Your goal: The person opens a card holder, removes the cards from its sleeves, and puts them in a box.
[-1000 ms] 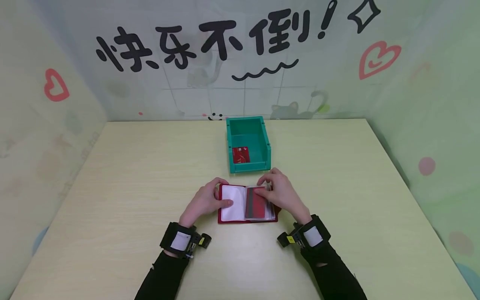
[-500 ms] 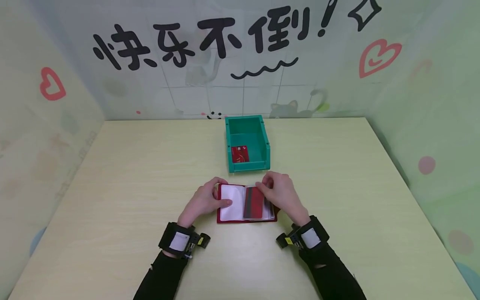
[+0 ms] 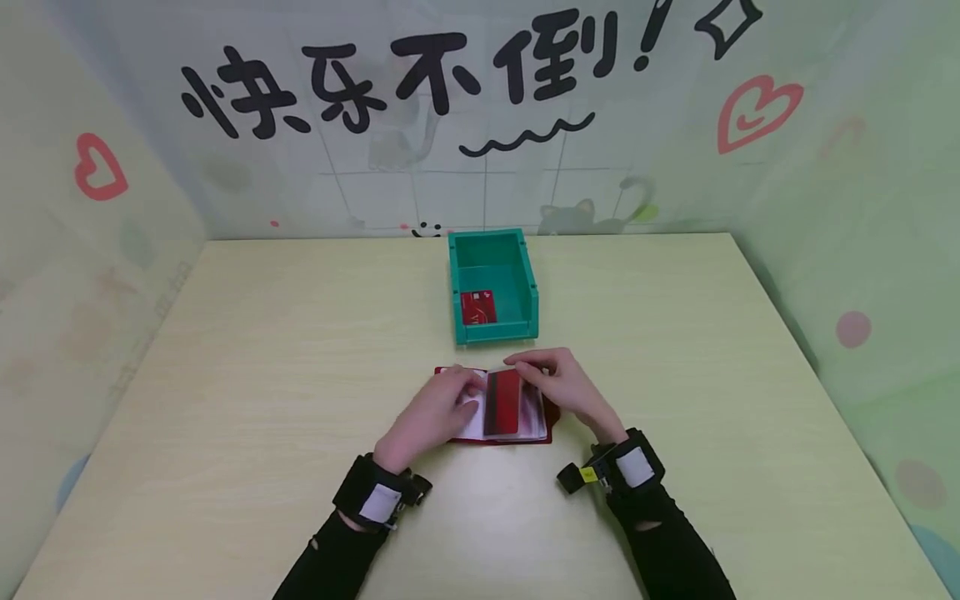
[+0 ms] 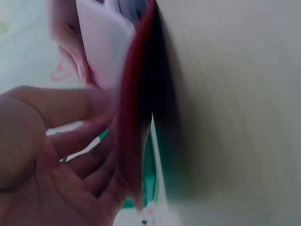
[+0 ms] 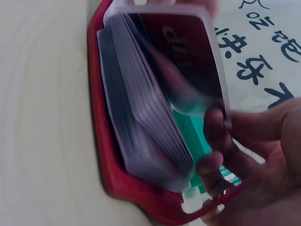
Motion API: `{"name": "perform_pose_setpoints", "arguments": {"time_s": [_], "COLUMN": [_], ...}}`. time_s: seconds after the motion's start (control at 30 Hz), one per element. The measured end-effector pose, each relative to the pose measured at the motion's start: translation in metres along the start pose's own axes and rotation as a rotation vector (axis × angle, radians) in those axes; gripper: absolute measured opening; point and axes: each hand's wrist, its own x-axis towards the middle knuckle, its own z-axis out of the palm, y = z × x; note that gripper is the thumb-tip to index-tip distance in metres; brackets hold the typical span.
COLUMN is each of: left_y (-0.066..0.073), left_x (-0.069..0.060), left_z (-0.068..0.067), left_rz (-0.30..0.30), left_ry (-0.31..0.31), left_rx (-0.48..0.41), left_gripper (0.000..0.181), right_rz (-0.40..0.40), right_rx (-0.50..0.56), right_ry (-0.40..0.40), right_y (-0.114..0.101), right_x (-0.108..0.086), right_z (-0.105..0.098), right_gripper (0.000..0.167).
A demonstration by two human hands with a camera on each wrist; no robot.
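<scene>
A red card holder [image 3: 553,408] lies spread on the table in the head view, a red card with a dark stripe [image 3: 508,404] in its clear sleeve. Over the white left page is my left hand [image 3: 431,417], its thumb and fingers apart. In the left wrist view, that hand [image 4: 61,150] is beside the blurred red cover [image 4: 129,94]; exact finger contact is unclear. My right hand [image 3: 566,387] is at the holder's top edge. The right wrist view shows this hand [image 5: 263,160] pinching a corner of the raised sleeve [image 5: 217,56], beside stacked sleeves [image 5: 146,99].
Behind the holder stands a green bin [image 3: 497,333] with another red card [image 3: 478,307] lying inside, at its front left. A printed backdrop [image 3: 345,192] rises from the table's [image 3: 300,317] far edge and along both sides.
My left hand has moved right, from the cover's left edge to over the white page. The right hand's fingers have shifted slightly left along the top, and the striped card's upper edge has risen a little.
</scene>
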Motion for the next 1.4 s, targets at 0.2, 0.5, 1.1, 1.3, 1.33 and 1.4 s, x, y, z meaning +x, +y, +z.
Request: {"name": "perform_pose_setpoints", "arguments": {"time_s": [0.2,0.5,1.1,1.3,1.33,1.4], "left_y": [0.009,0.014,-0.030,-0.041,-0.042,-0.045], "left_x": [0.001,0.000,0.003,0.002,0.002,0.003], "left_z": [0.008,0.003,-0.026,-0.029,-0.028,-0.028], "left_rz": [-0.085,-0.122,-0.313,-0.405,-0.420,-0.434], "left_ry": [-0.065,-0.079,-0.140,-0.147,-0.152,-0.168], "left_rx": [-0.216,-0.274,-0.454,-0.443,-0.448,-0.466], "left_gripper": [0.053,0.058,0.031,0.028,0.028,0.026], "right_rz": [-0.033,-0.062,-0.087,-0.068,-0.065,-0.058], "right_rx": [0.100,0.137,-0.328,-0.472,-0.501,-0.570], "right_ry": [-0.137,-0.183,0.105,0.095,0.101,0.114], "right_y": [0.007,0.011,0.001,-0.025,-0.028,-0.031], "right_x": [-0.001,-0.001,-0.004,-0.005,-0.005,-0.005], "right_z": [-0.003,-0.001,0.006,0.031,0.036,0.045], "right_gripper": [0.041,0.054,0.020,0.015,0.014,0.013]}}
